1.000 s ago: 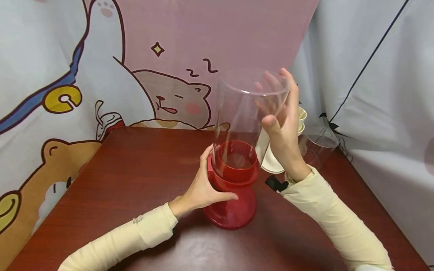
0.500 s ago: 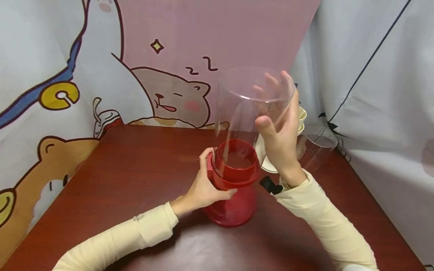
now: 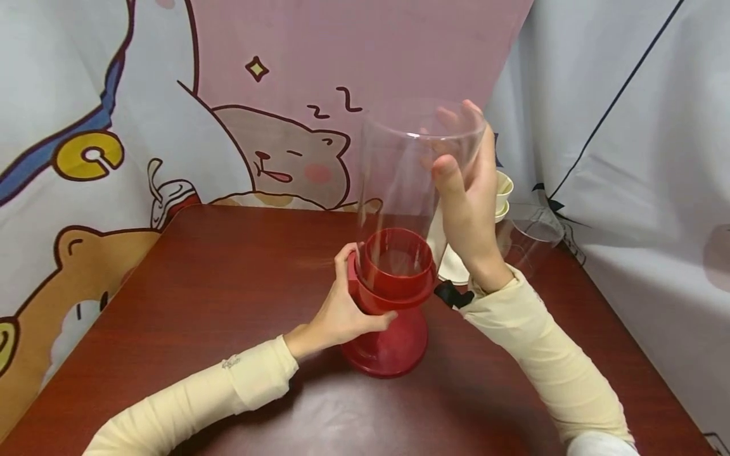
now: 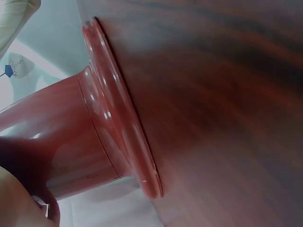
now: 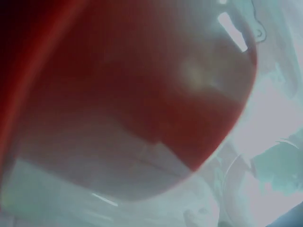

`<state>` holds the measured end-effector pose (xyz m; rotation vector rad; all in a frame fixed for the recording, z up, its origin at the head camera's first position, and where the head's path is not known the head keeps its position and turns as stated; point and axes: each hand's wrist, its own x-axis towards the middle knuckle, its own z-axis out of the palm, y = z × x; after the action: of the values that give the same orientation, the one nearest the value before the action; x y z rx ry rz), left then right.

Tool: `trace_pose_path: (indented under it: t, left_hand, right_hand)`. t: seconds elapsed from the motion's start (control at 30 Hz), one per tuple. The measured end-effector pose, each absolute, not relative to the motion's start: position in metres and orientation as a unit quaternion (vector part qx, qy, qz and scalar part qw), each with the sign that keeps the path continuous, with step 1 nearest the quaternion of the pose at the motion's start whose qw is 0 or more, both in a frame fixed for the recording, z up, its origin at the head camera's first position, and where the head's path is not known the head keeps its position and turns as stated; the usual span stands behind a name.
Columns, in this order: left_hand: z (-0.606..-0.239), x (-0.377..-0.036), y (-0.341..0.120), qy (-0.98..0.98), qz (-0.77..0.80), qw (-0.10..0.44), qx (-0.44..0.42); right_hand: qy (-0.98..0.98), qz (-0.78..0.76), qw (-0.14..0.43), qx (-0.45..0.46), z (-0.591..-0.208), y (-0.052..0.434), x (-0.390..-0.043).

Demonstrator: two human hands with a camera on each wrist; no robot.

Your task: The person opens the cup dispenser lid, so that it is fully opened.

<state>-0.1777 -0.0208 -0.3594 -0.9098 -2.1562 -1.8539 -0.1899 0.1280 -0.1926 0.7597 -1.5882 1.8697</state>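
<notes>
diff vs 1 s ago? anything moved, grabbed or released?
Little changed. The right hand shifted its grip slightly, thumb higher on the clear plastic cylinder. The left hand still grips the red plastic pedestal base; the cylinder still sits in it on the dark wooden table. Nothing released.

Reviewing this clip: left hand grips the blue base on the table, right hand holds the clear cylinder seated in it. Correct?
Not quite: the base is red, not blue, as the head view and the left wrist view both show. The rest holds: the left hand grips that base on the table, and the right hand holds the clear cylinder seated in it.
</notes>
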Motion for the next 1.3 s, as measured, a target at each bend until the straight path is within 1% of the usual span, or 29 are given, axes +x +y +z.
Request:
trace_pose_path:
  t: [0.17, 0.33, 0.5, 0.63, 0.83, 0.93, 1.1, 1.2, 1.3]
  left_hand:
    - [-0.362, -0.174, -0.02, -0.716, -0.622, 0.071, -0.308]
    - [-0.362, -0.173, -0.019, -0.717, -0.622, 0.065, -0.309]
    - [-0.361, -0.174, -0.018, -0.708, -0.629, 0.056, -0.315]
    - [-0.361, -0.176, -0.017, -0.704, -0.635, 0.048, -0.314]
    - [-0.359, -0.176, -0.022, -0.715, -0.632, 0.045, -0.295]
    - [-0.357, -0.174, -0.025, -0.726, -0.626, 0.045, -0.281]
    - [-0.357, -0.174, -0.026, -0.723, -0.623, 0.044, -0.295]
    - [-0.357, -0.174, -0.027, -0.718, -0.622, 0.049, -0.309]
    - [-0.357, -0.175, -0.027, -0.715, -0.621, 0.059, -0.317]
  right_hand:
    - [-0.572, 0.72, 0.274, 0.282, -0.198, 0.139, -0.189]
    - [-0.56, 0.72, 0.291, 0.288, -0.203, 0.146, -0.177]
    - [-0.548, 0.714, 0.305, 0.311, -0.2, 0.141, -0.164]
    - [-0.573, 0.688, 0.308, 0.321, -0.196, 0.134, -0.161]
    - [-0.627, 0.648, 0.289, 0.321, -0.189, 0.131, -0.175]
    - [-0.626, 0.663, 0.269, 0.31, -0.189, 0.134, -0.186]
    - [-0.58, 0.732, 0.222, 0.281, -0.19, 0.148, -0.195]
    - [-0.54, 0.766, 0.217, 0.274, -0.194, 0.156, -0.193]
    - [-0.506, 0.778, 0.226, 0.295, -0.198, 0.157, -0.185]
